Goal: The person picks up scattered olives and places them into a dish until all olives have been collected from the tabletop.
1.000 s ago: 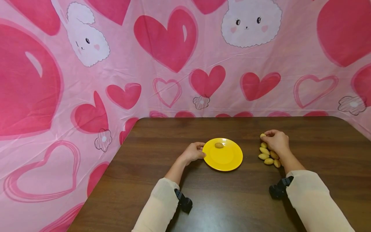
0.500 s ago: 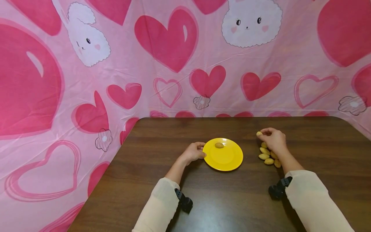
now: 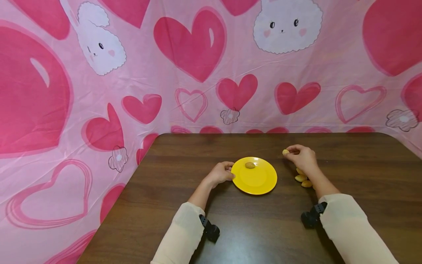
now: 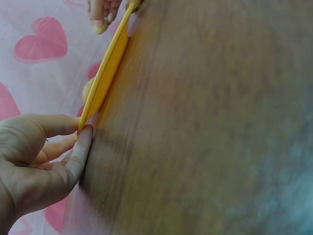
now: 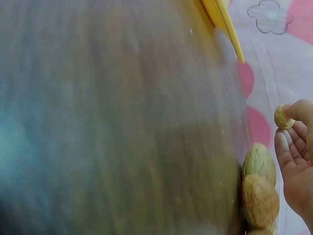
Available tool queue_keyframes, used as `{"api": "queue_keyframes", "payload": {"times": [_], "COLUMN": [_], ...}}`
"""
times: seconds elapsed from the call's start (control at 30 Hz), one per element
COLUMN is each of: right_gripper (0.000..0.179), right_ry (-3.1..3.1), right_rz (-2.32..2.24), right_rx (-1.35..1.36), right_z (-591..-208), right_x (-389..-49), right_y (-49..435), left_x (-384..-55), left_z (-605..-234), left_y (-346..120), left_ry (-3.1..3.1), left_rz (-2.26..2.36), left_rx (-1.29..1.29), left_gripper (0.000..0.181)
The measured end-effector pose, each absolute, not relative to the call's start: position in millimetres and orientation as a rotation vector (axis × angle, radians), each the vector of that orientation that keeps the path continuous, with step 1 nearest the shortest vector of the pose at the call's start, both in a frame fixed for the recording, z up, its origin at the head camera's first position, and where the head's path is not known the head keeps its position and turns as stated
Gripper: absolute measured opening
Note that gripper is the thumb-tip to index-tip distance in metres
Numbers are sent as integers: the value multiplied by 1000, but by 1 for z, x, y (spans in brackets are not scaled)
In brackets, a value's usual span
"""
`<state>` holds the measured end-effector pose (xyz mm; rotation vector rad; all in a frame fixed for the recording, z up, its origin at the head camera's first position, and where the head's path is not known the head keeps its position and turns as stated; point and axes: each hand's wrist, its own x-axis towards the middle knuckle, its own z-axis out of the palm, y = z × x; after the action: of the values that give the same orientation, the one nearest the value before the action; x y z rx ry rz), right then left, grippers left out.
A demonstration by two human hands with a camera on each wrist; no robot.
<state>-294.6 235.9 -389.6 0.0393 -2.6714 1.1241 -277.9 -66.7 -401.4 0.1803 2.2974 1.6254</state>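
Note:
A round yellow plate [image 3: 254, 183] sits on the table with one tan, oval, nut-like piece [image 3: 250, 165] near its far rim. My left hand [image 3: 219, 173] pinches the plate's left rim; the left wrist view shows fingers on both faces of the edge. Right of the plate and above the table, my right hand [image 3: 302, 159] holds a yellowish nut-like piece [image 3: 285, 152] between thumb and fingertips. Below that hand lie several similar pieces [image 3: 300, 178], wrinkled in the right wrist view, partly hidden by the hand and wrist.
The dark wooden table [image 3: 257, 231] runs back to a pink cloth [image 3: 197, 55] printed with hearts and white animal faces. A black wrist camera [image 3: 211, 231] is strapped to the left sleeve, another camera [image 3: 311, 219] to the right.
My right hand has moved left toward the plate, carrying the nut-like piece away from the others. The left hand and plate have stayed in place.

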Motion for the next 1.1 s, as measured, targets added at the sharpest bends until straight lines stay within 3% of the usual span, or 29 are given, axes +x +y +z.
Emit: {"api": "queue_keyframes", "payload": {"times": [0.27, 1.1], "right_gripper": [38, 23], "right_ry": [-2710, -2778], "right_rz": [1177, 1246], "right_rx": [86, 350], "right_z": [-387, -390], "right_x": [-296, -301], "right_y": [223, 185], "left_x": [-279, -281], "left_z": [-403, -404], "left_y": [-67, -67], "left_ry": [2312, 2301], "left_rz": [1624, 1639], "left_rx": [183, 194], "left_gripper": [52, 50]}}
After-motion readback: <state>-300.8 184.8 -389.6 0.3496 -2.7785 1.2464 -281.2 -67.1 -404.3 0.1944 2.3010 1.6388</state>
